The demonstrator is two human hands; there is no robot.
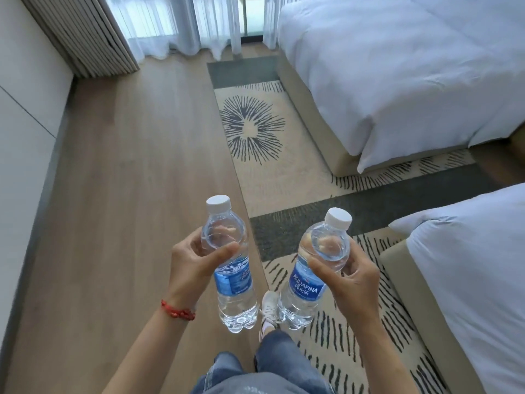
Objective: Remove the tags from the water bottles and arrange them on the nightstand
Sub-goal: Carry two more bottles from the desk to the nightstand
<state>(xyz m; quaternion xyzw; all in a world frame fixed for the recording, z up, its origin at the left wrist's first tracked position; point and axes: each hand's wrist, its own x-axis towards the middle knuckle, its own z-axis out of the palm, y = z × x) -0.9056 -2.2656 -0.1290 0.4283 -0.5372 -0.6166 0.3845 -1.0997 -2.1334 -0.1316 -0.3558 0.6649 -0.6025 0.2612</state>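
Filling most of the view, a wooden floor (127,166) runs toward sheer white curtains (176,24) at the far end, with a pale wall (25,109) along the left side. Two beds dressed in white take the right side: the far bed (397,75) near the curtains and the near bed (477,280) at the lower right edge. Between floor and beds lies a beige rug (272,172) with dark grey bands, short dashes and a starburst pattern.

Lower down, the person's jeans (255,371) show at the bottom edge, and one white sneaker (268,308) steps onto the edge of the rug.

Both bottles are held in the air in front of the person, above the floor and rug, close together but apart. The left hand (193,268) grips the left bottle (230,268) around its upper body, thumb across the front and fingers curled behind. The right hand (352,282) holds the right bottle (315,274) the same way, thumb in front, fingers wrapped behind. Each bottle is clear, blue-labelled, white-capped and tilted slightly. A red bracelet (179,309) circles the left wrist.
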